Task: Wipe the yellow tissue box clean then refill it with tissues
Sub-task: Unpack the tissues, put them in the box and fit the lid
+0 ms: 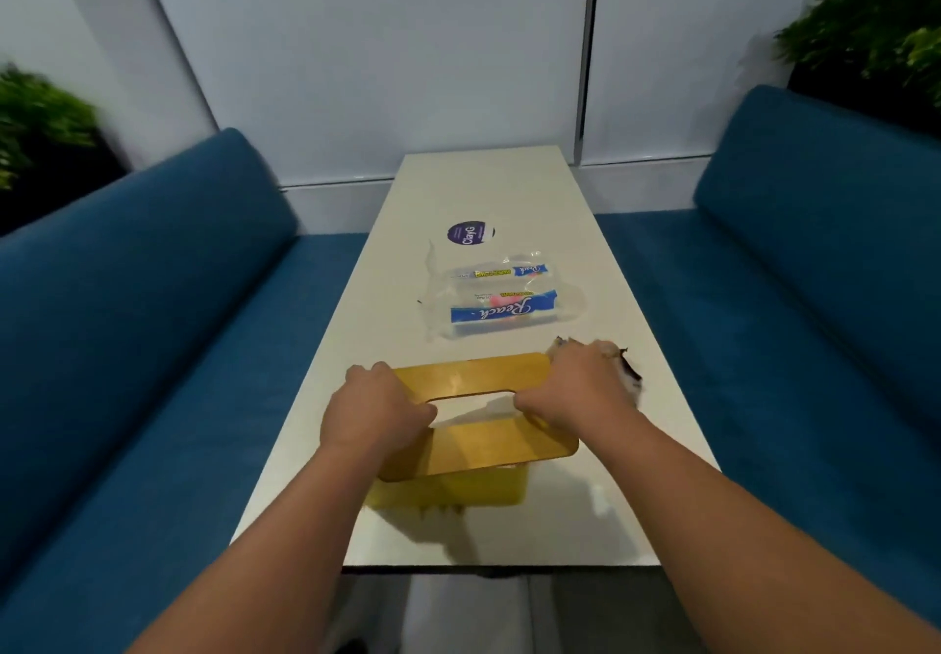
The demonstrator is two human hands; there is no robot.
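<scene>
A yellow tissue box [448, 493] stands near the front of the white table [489, 185]. Its wooden lid [489, 444], with a long slot in the middle, sits on top, slightly tilted. White tissue shows through the slot. My left hand [374, 406] grips the lid's left end, fingers curled over the slot's edge. My right hand [575, 391] grips the lid's right end the same way. A crumpled cloth [629, 373] lies on the table just behind my right hand. A clear, flattened tissue wrapper [501, 304] with blue labels lies beyond the box.
A round purple sticker [471, 233] marks the table farther back. Blue sofas [127, 348] flank the table on both sides, the right one [814, 322] close to its edge. A white wall stands behind, with green plants [876, 27] at the corners.
</scene>
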